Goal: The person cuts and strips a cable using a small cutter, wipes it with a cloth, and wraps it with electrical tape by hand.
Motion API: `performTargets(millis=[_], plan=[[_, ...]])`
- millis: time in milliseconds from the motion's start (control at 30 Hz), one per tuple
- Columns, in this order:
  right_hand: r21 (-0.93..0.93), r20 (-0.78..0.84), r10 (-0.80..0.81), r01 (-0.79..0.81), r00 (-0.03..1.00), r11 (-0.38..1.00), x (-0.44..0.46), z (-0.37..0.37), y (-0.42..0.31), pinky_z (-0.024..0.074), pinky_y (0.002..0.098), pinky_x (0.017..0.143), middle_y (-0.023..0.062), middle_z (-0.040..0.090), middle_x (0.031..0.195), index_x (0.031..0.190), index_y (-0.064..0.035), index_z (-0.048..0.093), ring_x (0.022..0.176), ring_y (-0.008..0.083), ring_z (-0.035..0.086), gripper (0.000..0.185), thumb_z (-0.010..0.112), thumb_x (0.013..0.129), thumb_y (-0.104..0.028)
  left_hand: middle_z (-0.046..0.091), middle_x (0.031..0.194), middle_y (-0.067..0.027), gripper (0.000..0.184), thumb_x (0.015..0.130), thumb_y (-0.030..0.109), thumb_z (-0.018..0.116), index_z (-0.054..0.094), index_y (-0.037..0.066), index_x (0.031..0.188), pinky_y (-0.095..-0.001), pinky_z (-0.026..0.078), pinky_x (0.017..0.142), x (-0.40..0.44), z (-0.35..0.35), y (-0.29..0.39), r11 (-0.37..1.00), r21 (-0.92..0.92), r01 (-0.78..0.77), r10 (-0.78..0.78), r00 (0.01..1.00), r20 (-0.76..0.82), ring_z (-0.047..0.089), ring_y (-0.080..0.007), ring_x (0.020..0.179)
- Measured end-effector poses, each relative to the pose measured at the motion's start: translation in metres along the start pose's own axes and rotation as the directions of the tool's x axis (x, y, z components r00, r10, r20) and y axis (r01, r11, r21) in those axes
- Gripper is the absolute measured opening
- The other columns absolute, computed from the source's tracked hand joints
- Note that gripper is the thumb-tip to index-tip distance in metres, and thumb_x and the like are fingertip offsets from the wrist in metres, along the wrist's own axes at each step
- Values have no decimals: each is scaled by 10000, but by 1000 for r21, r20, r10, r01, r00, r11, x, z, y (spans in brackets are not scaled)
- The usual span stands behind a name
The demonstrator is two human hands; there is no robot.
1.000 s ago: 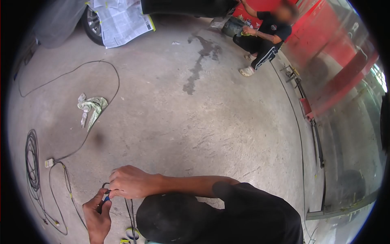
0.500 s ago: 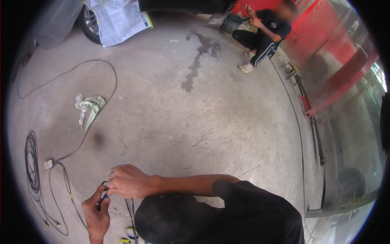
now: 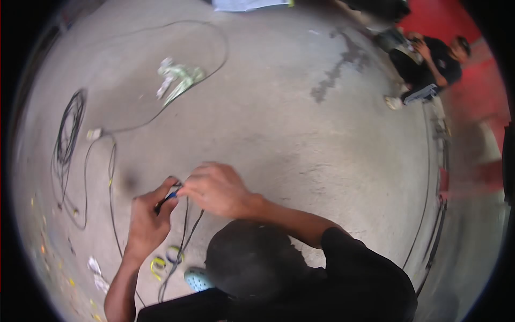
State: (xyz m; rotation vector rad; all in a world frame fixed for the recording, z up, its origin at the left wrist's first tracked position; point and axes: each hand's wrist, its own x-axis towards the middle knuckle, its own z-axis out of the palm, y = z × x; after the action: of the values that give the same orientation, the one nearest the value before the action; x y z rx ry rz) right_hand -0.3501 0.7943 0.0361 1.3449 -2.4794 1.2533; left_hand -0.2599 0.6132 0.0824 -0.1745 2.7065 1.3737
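Observation:
My left hand (image 3: pixel 151 217) pinches a short dark cable piece with a blue part (image 3: pixel 171 195) between thumb and fingers. My right hand (image 3: pixel 217 188) is closed at the other side of it, its bent fingertips meeting the left fingers there. What exactly the blue part is stays too small to tell. Dark cable strands (image 3: pixel 186 228) hang from the hands toward the floor. Below them lie a yellow ring-shaped roll (image 3: pixel 157 266) and a second, blue-and-yellow roll (image 3: pixel 174 254). A light blue perforated clog (image 3: pixel 197 278) shows beside the dark rounded shape under my right arm.
A coiled cable (image 3: pixel 70 129) lies at left, near a white socket block (image 3: pixel 94 134) on a long cord. A pale green cloth (image 3: pixel 185 80) rests on the concrete. Another person (image 3: pixel 437 64) squats at upper right. Newspaper sheeting (image 3: pixel 247 4) shows at the top.
The view has tilted and shifted, so the floor items sit higher and further right. Both hands remain together at the blue part. The other person's hands have come lower.

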Motion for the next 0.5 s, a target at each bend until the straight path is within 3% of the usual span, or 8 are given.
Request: performTargets(millis=[67, 100, 133, 233, 300, 367, 500], plan=[[-7, -19, -3, 2, 1000, 1000, -2, 6, 4, 490, 422, 622, 68, 637, 719, 762, -76, 698, 714, 295, 628, 196, 753, 852, -242, 646, 783, -120, 356, 904, -50, 616, 632, -57, 1260, -256, 434, 608, -1, 4, -10, 994, -84, -73, 69, 996, -54, 426, -70, 704], [21, 8, 9, -9, 1000, 1000, 0, 8, 0, 484, 416, 613, 71, 633, 709, 765, -66, 698, 695, 290, 619, 200, 762, 848, -235, 663, 779, -140, 354, 900, -57, 620, 637, -56, 1254, -265, 447, 623, -3, -3, 3, 1000, -14, 14, -14, 1000, -14, 444, -73, 694], [5, 21, 36, -36, 999, 999, 2, 7, -1, 479, 410, 604, 73, 629, 699, 767, -56, 697, 676, 285, 610, 204, 771, 844, -229, 648, 749, -115, 356, 890, -56, 639, 641, -56, 1246, -261, 460, 641, -6, -2, 0, 1000, -22, 2, -3, 999, -39, 462, -71, 685], [-30, -19, -19, 19, 1000, 999, 4, 5, -1, 464, 400, 581, 73, 623, 678, 770, -48, 704, 644, 271, 595, 214, 783, 839, -234, 706, 859, -156, 334, 884, -46, 658, 656, -49, 1218, -272, 467, 635, -3, 3, -9, 996, -91, -5, 0, 999, -54, 463, -76, 667], [-61, 14, 28, -27, 1000, 998, 5, 7, -4, 457, 395, 574, 72, 626, 673, 768, -50, 706, 640, 269, 593, 217, 784, 840, -240, 712, 1109, -212, 268, 878, -57, 657, 665, -88, 1143, -281, 480, 624, -6, 2, -11, 1000, -8, -11, 10, 996, -90, 460, -76, 652], [-82, 16, 42, -41, 999, 996, 3, 4, -2, 454, 395, 566, 72, 617, 660, 747, -54, 689, 635, 268, 591, 238, 773, 849, -252, 682, 1209, -225, 238, 877, -59, 655, 666, -104, 1110, -285, 485, 619, -4, 6, -9, 1000, -23, -18, 15, 995, -98, 462, -77, 643], [-59, -27, 11, -13, 1000, 998, 4, 5, -2, 453, 399, 557, 73, 597, 639, 708, -59, 652, 628, 271, 586, 285, 753, 867, -272, 691, 1187, -230, 229, 880, -60, 653, 663, -113, 1103, -293, 477, 589, -4, 7, -7, 999, -33, -29, 26, 994, -105, 450, -81, 622]])
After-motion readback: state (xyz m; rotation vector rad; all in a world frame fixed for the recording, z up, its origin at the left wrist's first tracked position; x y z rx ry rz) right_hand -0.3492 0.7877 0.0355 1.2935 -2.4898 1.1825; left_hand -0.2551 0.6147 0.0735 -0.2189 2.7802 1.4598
